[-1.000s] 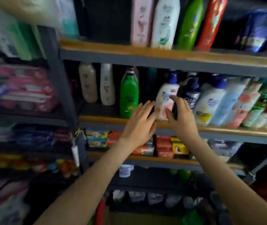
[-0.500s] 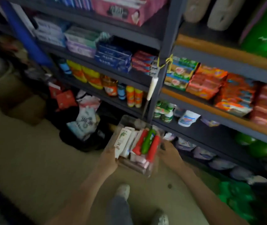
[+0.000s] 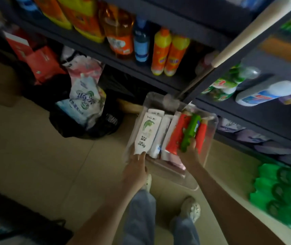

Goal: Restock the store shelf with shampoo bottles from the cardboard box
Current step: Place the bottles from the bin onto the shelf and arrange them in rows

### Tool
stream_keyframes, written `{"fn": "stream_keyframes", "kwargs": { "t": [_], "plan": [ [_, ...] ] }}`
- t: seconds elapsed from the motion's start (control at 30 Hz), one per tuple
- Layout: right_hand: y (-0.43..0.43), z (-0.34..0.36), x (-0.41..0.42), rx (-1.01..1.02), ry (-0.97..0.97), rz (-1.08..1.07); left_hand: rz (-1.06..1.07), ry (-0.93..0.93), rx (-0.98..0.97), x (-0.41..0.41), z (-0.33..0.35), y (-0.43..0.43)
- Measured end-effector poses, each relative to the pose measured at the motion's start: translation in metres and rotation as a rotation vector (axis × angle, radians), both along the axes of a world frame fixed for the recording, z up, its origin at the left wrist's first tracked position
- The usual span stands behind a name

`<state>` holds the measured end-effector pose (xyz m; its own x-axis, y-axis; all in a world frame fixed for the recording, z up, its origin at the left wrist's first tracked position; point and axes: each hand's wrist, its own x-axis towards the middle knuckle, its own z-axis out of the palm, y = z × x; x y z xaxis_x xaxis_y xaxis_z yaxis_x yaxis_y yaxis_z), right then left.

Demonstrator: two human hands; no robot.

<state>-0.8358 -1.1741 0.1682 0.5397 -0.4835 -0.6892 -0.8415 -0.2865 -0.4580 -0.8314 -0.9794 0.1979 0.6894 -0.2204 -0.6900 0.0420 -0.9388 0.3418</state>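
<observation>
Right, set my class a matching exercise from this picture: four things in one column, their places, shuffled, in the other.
1. white flat bottle with green leaf label
2. green plastic bottle
3. two orange-and-yellow bottles
4. black plastic bag

A. on the tiled floor, left of the clear plastic bin
B. upright on the dark shelf
C. at the bin's left side
D. in the bin, between two red bottles

Pairs: 1-C, 2-D, 3-B, 4-A.
</observation>
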Motion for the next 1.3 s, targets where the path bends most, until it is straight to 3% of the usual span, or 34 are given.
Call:
{"fn": "stream_keyframes", "kwargs": {
  "t": [0.23, 0.4, 0.53, 0.73, 0.9, 1.0, 1.17, 1.3],
  "plan": [
    [-0.002, -0.026, 0.024, -0.112, 0.132, -0.26, -0.121, -0.046, -0.036, 0.008, -0.008, 0.001],
    [-0.016, 0.001, 0.005, -0.1, 0.068, -0.232, -0.193, -0.144, -0.065, 0.011, 0.012, -0.017],
    [-0.033, 0.05, -0.024, -0.074, 0.04, 0.059, -0.29, -0.295, -0.124, 0.012, 0.047, -0.047],
    [-0.059, 0.156, -0.039, -0.109, -0.138, 0.493, -0.605, -0.556, -0.215, 0.014, 0.108, -0.109],
    [-0.102, 0.254, -0.055, -0.294, -0.251, 0.709, -0.694, -0.641, -0.167, 0.013, 0.182, -0.154],
    [-0.138, 0.309, -0.075, -0.323, -0.37, 0.669, -0.616, -0.608, -0.235, 0.0, 0.233, -0.183],
    [-0.203, 0.393, -0.1, -0.167, -0.638, 0.341, -0.259, -0.497, -0.548, -0.018, 0.325, -0.239],
    [-0.244, 0.446, -0.108, -0.115, -0.777, 0.343, -0.173, -0.527, -0.739, -0.027, 0.402, -0.29]
  ]
}}
